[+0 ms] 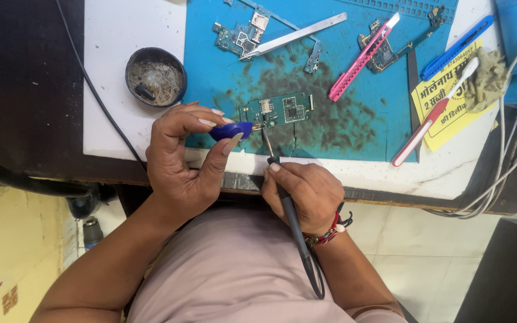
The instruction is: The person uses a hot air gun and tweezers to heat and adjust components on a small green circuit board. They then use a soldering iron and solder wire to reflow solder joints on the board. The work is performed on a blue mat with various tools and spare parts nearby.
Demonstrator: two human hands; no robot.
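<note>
A small green circuit board (281, 110) lies on the blue work mat (342, 119). My left hand (184, 158) pinches a blue pick-shaped plastic tool (233, 130) against the board's left end. A black soldering iron (279, 179) is gripped in my right hand (303, 194); its tip touches the board's lower left edge, and its cable runs back over my wrist.
A round tin of dirty residue (155, 76) sits left of the mat. Other circuit boards (239, 37), a metal strip (297, 36), a pink cutter (363, 55), a blue cutter (457, 46), a red-and-white brush (432, 116), a yellow printed paper (447, 110) and white cables (510, 161) lie farther back and right.
</note>
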